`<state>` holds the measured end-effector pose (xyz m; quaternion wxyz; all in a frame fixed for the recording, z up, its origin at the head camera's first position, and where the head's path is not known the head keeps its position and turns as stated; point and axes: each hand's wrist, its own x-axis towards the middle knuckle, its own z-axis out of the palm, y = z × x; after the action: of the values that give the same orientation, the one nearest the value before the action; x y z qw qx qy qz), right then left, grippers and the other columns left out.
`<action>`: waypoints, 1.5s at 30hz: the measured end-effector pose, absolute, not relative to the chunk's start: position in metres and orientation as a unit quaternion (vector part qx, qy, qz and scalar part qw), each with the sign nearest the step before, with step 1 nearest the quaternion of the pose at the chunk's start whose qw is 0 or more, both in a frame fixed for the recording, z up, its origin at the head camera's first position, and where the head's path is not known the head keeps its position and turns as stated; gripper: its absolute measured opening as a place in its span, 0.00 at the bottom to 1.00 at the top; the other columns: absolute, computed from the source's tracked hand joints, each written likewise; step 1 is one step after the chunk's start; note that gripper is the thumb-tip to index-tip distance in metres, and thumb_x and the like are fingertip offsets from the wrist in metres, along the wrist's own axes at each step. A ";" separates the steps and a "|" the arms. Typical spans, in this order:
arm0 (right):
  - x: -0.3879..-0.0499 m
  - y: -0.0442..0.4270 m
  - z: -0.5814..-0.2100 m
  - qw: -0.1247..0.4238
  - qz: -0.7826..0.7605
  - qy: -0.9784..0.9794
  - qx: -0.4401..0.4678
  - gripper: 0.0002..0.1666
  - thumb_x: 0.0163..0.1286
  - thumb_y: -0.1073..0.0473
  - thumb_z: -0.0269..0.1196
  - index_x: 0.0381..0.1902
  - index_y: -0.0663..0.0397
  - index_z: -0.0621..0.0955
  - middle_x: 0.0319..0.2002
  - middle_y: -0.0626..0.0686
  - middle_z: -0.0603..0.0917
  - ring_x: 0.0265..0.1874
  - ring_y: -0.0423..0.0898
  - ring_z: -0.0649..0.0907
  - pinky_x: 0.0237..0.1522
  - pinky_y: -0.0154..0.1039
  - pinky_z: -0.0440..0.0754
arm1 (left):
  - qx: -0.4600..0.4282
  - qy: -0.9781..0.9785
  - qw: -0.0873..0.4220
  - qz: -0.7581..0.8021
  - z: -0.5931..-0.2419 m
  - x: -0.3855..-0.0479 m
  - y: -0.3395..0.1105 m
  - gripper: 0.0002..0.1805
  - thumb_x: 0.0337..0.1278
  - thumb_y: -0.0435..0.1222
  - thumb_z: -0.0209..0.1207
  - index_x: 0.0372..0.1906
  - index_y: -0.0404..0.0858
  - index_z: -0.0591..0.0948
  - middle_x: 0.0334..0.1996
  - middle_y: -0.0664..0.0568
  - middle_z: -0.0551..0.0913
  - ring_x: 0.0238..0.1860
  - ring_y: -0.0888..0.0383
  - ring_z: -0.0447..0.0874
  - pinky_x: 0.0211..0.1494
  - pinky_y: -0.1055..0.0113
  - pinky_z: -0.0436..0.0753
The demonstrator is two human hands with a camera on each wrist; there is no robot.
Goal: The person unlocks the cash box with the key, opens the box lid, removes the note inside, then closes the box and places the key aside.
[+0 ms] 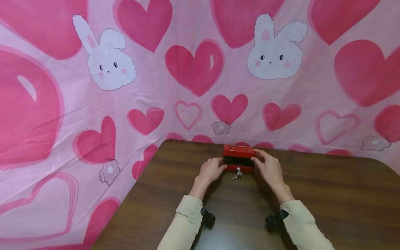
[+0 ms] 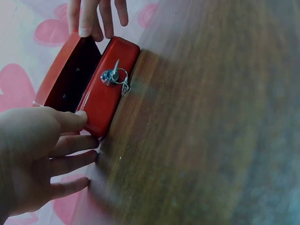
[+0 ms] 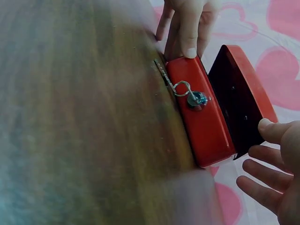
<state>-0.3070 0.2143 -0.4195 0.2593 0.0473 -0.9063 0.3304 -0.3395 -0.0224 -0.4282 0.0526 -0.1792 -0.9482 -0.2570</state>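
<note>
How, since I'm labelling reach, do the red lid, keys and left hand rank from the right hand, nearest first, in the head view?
1. Red lid: touched by the right hand.
2. Keys: front middle of the box.
3. Left hand: box's left side.

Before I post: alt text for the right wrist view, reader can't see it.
Right hand holds the raised lid of a red box on a brown table; left hand grips the box's far end. Keys hang from its lock.

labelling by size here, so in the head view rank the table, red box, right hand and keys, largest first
1. Table
2. Red box and right hand: too alike to rank
3. Keys
</note>
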 end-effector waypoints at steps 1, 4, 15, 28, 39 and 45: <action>-0.307 0.215 -0.418 0.254 0.330 -0.908 0.047 0.24 0.69 0.52 0.66 0.61 0.50 0.80 0.50 0.61 0.87 0.48 0.63 0.84 0.50 0.62 0.79 | -0.179 -0.948 0.053 -0.258 -0.428 -0.339 -0.023 0.21 0.67 0.47 0.59 0.60 0.44 0.81 0.53 0.51 0.87 0.51 0.50 0.86 0.53 0.51 0.83; -0.308 0.215 -0.414 0.242 0.326 -0.913 0.043 0.24 0.70 0.51 0.64 0.62 0.49 0.79 0.52 0.60 0.87 0.50 0.63 0.84 0.50 0.63 0.79 | -0.178 -0.948 0.053 -0.259 -0.428 -0.339 -0.023 0.21 0.67 0.47 0.59 0.61 0.44 0.81 0.53 0.51 0.87 0.52 0.50 0.86 0.54 0.51 0.83; -0.318 0.218 -0.395 0.210 0.289 -0.933 0.048 0.28 0.74 0.46 0.58 0.67 0.51 0.76 0.60 0.63 0.81 0.56 0.65 0.80 0.52 0.68 0.76 | -0.173 -0.945 0.048 -0.273 -0.428 -0.338 -0.023 0.23 0.68 0.46 0.58 0.62 0.41 0.80 0.55 0.50 0.86 0.54 0.50 0.85 0.56 0.51 0.81; -0.335 0.221 -0.374 0.165 0.285 -0.943 0.049 0.29 0.76 0.43 0.53 0.67 0.53 0.74 0.58 0.63 0.81 0.58 0.64 0.78 0.56 0.67 0.74 | -0.174 -0.943 0.039 -0.282 -0.427 -0.337 -0.024 0.23 0.69 0.46 0.58 0.64 0.42 0.79 0.58 0.49 0.84 0.56 0.50 0.84 0.58 0.50 0.81; -0.346 0.217 -0.370 0.134 0.329 -0.934 0.042 0.31 0.78 0.44 0.50 0.69 0.59 0.69 0.56 0.67 0.80 0.46 0.63 0.84 0.46 0.58 0.83 | -0.169 -0.942 0.038 -0.289 -0.429 -0.338 -0.024 0.23 0.68 0.46 0.58 0.63 0.43 0.79 0.57 0.50 0.85 0.55 0.51 0.84 0.58 0.51 0.81; -0.351 0.216 -0.377 0.141 0.368 -0.917 0.066 0.29 0.79 0.49 0.50 0.67 0.65 0.69 0.53 0.71 0.80 0.21 0.61 0.85 0.29 0.47 0.85 | -0.166 -0.939 0.034 -0.300 -0.429 -0.337 -0.025 0.23 0.68 0.46 0.58 0.64 0.43 0.79 0.58 0.49 0.84 0.54 0.51 0.84 0.58 0.50 0.81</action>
<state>-0.3508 0.2163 -0.3773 0.1409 0.0657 -0.9167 0.3680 -0.3365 -0.0249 -0.4291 0.0345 -0.1665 -0.9385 -0.3004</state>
